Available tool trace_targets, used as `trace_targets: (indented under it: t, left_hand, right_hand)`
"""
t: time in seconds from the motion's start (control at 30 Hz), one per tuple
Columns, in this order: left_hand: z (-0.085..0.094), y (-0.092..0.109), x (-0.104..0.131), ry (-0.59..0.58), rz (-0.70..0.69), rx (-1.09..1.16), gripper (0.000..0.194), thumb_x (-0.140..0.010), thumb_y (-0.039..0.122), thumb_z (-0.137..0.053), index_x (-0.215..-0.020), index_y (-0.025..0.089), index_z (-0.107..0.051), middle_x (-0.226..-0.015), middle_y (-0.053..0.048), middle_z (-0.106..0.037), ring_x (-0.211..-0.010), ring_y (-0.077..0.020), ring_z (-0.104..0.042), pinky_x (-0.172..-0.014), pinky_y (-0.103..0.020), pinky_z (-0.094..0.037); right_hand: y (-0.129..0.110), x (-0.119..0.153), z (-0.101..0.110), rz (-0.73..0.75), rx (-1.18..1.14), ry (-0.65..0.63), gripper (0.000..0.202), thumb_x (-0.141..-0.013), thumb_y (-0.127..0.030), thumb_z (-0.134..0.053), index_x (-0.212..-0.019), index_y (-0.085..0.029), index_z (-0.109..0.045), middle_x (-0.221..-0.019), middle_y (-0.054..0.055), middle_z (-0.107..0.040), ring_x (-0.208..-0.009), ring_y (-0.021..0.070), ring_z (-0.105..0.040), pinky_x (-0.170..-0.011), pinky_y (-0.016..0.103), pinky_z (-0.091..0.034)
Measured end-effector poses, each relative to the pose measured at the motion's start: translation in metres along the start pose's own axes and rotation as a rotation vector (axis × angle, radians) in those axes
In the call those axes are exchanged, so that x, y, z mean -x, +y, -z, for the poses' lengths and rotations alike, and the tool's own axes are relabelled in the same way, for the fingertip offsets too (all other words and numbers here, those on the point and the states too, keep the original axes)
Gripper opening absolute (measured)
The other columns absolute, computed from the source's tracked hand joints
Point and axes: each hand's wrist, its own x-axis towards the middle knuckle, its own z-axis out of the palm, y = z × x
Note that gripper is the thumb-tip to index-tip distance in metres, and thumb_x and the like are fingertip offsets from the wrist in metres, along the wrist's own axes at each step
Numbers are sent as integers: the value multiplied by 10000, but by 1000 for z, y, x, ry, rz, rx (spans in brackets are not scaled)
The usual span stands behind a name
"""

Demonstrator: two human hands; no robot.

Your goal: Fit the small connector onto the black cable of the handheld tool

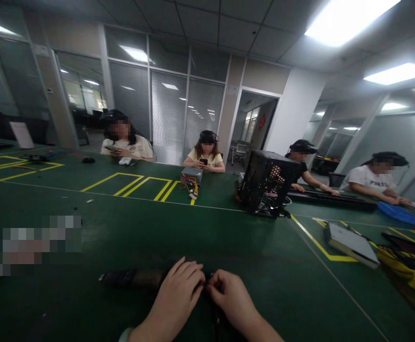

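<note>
In the lower middle of the head view, a dark cylindrical tool [139, 278] lies on the green tabletop, its small metal tip pointing left. My left hand [179, 294] is bent over the tool's right end, with its fingertips pressed together and hiding that part. Close beside it, my right hand [231, 297] is closed in a pinch. Whatever sits between its thumb and fingers is too dark and small to name. A dark cord-like strip [217, 319] runs down from between the hands toward the near edge.
Beyond my hands stand an open black computer case [269, 183] and a grey power supply [192, 175] with loose cables. To the right are a silver flat box [352, 244], a blue tray [400, 213] and yellow-black material [407, 273]. Several people sit across the table.
</note>
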Motion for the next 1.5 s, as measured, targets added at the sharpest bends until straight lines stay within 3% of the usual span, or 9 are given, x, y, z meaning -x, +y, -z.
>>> trace_targets:
  t: [0.3,0.87,1.03,1.5]
  left_hand:
    - [-7,-5,2,47,-9,9,238,-804,116,-547,-1000,243,-593,-1137,-17,-644,-1121,-222,-569,-1105,-524,-310]
    - [-3,-2,3,27,24,64,135,-831,146,-553,-912,244,-600,-1068,0,-652,-1079,-204,-577,-1099,-500,-309]
    - [-2,-3,3,1,25,52,229,-821,84,-529,-927,272,-605,-1099,37,-639,-1096,-179,-570,-1101,-479,-308]
    - [-3,-4,3,24,0,51,159,-841,134,-545,-921,253,-613,-1069,14,-651,-1074,-193,-580,-1080,-479,-334]
  right_hand:
    - [-5,1,3,16,40,-5,52,-794,-176,-604,-761,-185,-643,-730,-8,-670,-663,131,-589,-615,207,-384]
    - [1,0,-1,26,-13,-3,55,-798,-181,-597,-768,-190,-642,-721,-20,-661,-660,125,-590,-609,197,-379]
    - [0,0,0,5,-13,-10,55,-805,-202,-599,-782,-186,-647,-720,-12,-665,-658,132,-595,-600,203,-379]
    - [7,-2,-4,31,4,-3,57,-800,-192,-589,-779,-183,-642,-714,-12,-656,-655,129,-582,-597,202,-373]
